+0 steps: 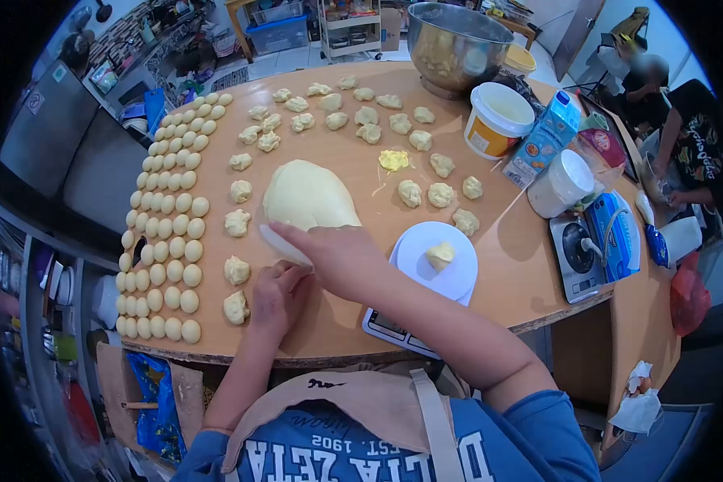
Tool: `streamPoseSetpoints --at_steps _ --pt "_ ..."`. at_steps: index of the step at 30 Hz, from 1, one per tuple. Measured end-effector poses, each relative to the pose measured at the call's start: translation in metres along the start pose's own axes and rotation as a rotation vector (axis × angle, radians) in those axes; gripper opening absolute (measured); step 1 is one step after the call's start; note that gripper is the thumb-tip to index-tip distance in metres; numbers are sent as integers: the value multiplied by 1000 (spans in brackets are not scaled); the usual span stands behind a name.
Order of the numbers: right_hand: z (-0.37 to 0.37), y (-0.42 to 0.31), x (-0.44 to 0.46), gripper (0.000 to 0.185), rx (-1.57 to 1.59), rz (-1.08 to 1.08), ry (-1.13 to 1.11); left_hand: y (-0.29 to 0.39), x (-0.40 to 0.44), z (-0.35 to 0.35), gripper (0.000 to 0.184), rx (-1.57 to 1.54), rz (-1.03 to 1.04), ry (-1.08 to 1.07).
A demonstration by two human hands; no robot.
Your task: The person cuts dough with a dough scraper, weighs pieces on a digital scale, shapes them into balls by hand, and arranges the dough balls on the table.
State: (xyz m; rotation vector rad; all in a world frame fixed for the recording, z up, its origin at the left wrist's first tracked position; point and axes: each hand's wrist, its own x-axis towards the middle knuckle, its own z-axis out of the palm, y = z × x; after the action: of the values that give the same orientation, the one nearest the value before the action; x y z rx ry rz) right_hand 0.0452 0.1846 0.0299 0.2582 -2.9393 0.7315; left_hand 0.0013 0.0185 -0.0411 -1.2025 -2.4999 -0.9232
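Note:
A large smooth lump of dough [308, 195] lies on the wooden table in front of me. My right hand [339, 255] grips a white dough scraper [285, 245], its blade at the dough's near edge. Just below, my left hand [278, 296] has its fingers bent together close to the scraper; what they hold, if anything, is hidden. To the right stands a white kitchen scale [467, 283] with one dough piece [439, 256] on its round plate. Rough dough pieces [237, 270] run down the left of the lump, and several more lie behind it and to the right.
Rows of round dough balls [174, 274] cover the table's left side. A steel mixing bowl [458, 48], a white tub [500, 120], a blue carton [545, 138] and a second scale [574, 257] stand right. A yellow smear [394, 160] marks the table. Another person [691, 145] sits at far right.

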Motion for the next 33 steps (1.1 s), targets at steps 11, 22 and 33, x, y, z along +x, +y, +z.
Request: streamPoseSetpoints --at_steps 11,22,33 --pt "-1 6 -23 74 10 176 -177 2 0 -11 12 -95 205 -216" --pt "-91 60 -146 71 361 323 927 91 60 8 44 -467 452 -233" --pt "-75 92 -221 74 643 524 1117 117 65 32 56 -39 598 -325"
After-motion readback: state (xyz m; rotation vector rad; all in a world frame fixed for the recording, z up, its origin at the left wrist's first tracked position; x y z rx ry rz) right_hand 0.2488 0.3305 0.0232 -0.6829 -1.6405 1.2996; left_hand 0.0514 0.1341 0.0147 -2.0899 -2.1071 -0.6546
